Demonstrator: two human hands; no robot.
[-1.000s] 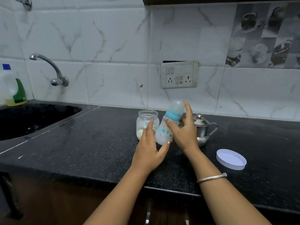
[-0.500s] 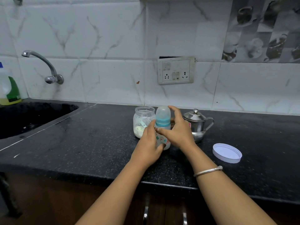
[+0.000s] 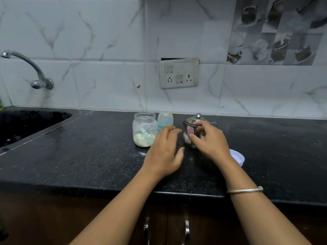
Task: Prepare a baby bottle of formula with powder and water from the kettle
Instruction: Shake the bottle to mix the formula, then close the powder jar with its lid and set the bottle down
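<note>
The baby bottle [image 3: 165,119] stands upright on the black counter [image 3: 88,156], its clear cap and teal ring showing; its lower body is hidden behind my left hand [image 3: 164,151]. That hand hovers just in front of it with fingers spread, holding nothing. Left of the bottle is an open glass jar [image 3: 145,129] with pale formula powder and a scoop inside. My right hand [image 3: 208,141] wraps around the small steel kettle [image 3: 192,124], thumb on its front, fingers over its shoulder.
A white jar lid [image 3: 238,157] lies on the counter right of my right wrist. A black sink [image 3: 26,124] and a wall tap [image 3: 26,68] are at the far left. A wall socket [image 3: 178,73] sits above the kettle. The counter's front edge runs under my forearms.
The bottle went from tilted in both hands to upright on the counter. My left hand let go and opened. My right hand moved right onto the kettle.
</note>
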